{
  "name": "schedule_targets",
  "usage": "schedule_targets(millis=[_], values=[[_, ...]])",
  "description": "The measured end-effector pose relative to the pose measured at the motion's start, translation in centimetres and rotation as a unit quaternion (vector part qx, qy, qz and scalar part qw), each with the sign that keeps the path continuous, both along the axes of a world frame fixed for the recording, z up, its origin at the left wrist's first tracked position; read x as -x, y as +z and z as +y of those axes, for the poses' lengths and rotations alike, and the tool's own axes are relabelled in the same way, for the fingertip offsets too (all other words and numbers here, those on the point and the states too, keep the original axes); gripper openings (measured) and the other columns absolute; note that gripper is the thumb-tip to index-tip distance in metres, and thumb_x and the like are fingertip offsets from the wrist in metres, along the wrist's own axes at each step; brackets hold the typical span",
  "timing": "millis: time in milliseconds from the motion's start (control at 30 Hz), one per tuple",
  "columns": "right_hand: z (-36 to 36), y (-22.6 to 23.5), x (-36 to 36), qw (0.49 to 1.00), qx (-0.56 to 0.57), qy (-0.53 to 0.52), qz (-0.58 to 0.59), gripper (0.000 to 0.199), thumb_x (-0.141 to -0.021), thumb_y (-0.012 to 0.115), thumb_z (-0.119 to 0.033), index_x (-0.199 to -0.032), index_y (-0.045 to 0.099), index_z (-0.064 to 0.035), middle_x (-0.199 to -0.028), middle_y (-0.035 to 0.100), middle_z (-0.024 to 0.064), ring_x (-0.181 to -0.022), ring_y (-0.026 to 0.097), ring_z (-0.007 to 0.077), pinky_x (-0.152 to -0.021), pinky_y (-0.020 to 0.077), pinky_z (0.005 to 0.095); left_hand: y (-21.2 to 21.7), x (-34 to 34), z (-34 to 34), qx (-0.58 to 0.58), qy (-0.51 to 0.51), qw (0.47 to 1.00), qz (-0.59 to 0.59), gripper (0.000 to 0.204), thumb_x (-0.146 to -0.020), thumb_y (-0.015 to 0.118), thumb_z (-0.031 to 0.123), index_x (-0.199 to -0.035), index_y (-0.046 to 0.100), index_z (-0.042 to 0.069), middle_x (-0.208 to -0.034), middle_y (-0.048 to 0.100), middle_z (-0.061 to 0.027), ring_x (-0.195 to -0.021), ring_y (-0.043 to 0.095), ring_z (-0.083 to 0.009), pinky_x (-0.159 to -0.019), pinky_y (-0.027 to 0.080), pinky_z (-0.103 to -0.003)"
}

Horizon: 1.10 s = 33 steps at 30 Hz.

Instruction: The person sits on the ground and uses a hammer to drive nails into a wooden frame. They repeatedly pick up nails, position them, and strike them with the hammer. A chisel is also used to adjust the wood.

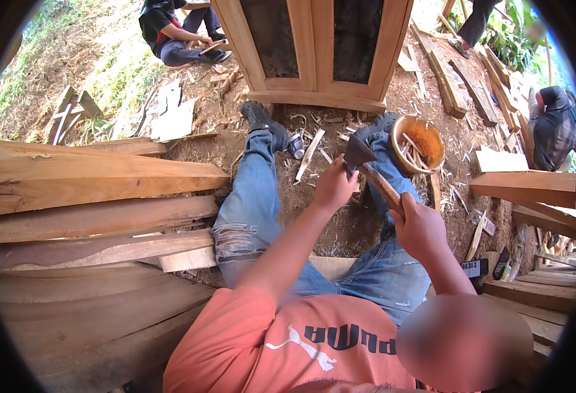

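Observation:
Between my knees I hold a hatchet with a dark metal head (358, 153) and a worn wooden handle (382, 187). My right hand (420, 226) is closed round the lower end of the handle. At the head's narrow end, my left hand (336, 185) is closed, with dark metal showing at its fingertips. The hatchet's flared blade points up and away from me. Its handle slants down to the right. Past my right knee stands a yellowish bucket (433, 136) with wood pieces in it.
A wooden panelled piece (317, 85) stands ahead by my feet. Thick timber beams (105, 175) lie on my left, and planks (442, 75) at far right. Wood chips and a can (296, 145) lie on the dirt. Other people (177, 33) sit or stand nearby.

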State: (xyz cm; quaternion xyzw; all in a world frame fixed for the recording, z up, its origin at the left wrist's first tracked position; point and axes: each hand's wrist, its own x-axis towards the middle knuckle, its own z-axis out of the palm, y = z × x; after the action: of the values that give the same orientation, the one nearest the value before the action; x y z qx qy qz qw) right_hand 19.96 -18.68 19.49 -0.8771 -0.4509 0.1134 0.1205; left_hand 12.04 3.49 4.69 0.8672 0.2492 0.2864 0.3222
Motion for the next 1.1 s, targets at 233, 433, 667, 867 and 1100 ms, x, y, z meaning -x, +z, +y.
schedule_targets(millis=[233, 433, 667, 867, 1100], values=[[0.4, 1.2, 0.1, 0.995, -0.102, 0.01, -0.013, 0.026, -0.103, 0.068, -0.029, -0.106, 0.055, -0.0072, -0.078, 0.071, 0.0191, -0.073, 0.071, 0.045, -0.066, 0.0541, 0.0566, 0.5, -0.2, -0.3, 0.032, 0.003, 0.999, 0.017, 0.029, -0.095, 0.074, 0.019, -0.116, 0.057, 0.006, -0.105, 0.071, -0.0196, -0.096, 0.069, -0.0479, -0.08, 0.056, -0.057], [0.5, 0.8, -0.6, 0.999, -0.044, 0.009, 0.006, 0.028, -0.104, 0.067, -0.031, -0.108, 0.054, -0.0065, -0.079, 0.071, 0.0209, -0.073, 0.07, 0.0468, -0.065, 0.0537, 0.0581, 0.0, -0.5, -0.3, -0.002, 0.002, 1.0, 0.025, 0.032, -0.095, 0.075, 0.02, -0.12, 0.059, 0.006, -0.109, 0.071, -0.0213, -0.099, 0.07, -0.0468, -0.082, 0.058, -0.055], [0.6, -4.5, 0.9, 0.983, -0.155, -0.091, 0.05, 0.029, -0.106, 0.065, -0.03, -0.11, 0.052, -0.0045, -0.089, 0.071, 0.0274, -0.087, 0.069, 0.0522, -0.074, 0.0517, 0.0608, -3.1, 0.2, 2.0, -0.038, 0.056, 0.998, 0.001, 0.037, -0.095, 0.079, 0.031, -0.113, 0.064, 0.002, -0.105, 0.073, -0.0234, -0.094, 0.072, -0.0461, -0.083, 0.058, -0.055], [0.4, -12.1, 2.6, 0.981, -0.076, -0.136, 0.114, 0.03, -0.107, 0.062, -0.033, -0.111, 0.052, -0.0046, -0.089, 0.072, 0.0247, -0.087, 0.07, 0.0496, -0.075, 0.0527, 0.061, -1.8, 0.7, 2.9, 0.028, 0.063, 0.997, -0.019, 0.029, -0.095, 0.08, 0.027, -0.105, 0.066, 0.004, -0.094, 0.074, -0.018, -0.089, 0.073, -0.0424, -0.079, 0.057, -0.05], [2.2, -16.7, 3.2, 0.98, 0.036, -0.123, 0.15, 0.025, -0.106, 0.06, -0.028, -0.11, 0.053, -0.0047, -0.088, 0.075, 0.0218, -0.086, 0.074, 0.0459, -0.074, 0.0549, 0.0599, -2.5, 0.2, 3.0, 0.037, 0.073, 0.996, -0.029, 0.028, -0.095, 0.081, 0.028, -0.104, 0.067, 0.006, -0.091, 0.076, -0.0142, -0.084, 0.075, -0.0376, -0.075, 0.058, -0.049]])
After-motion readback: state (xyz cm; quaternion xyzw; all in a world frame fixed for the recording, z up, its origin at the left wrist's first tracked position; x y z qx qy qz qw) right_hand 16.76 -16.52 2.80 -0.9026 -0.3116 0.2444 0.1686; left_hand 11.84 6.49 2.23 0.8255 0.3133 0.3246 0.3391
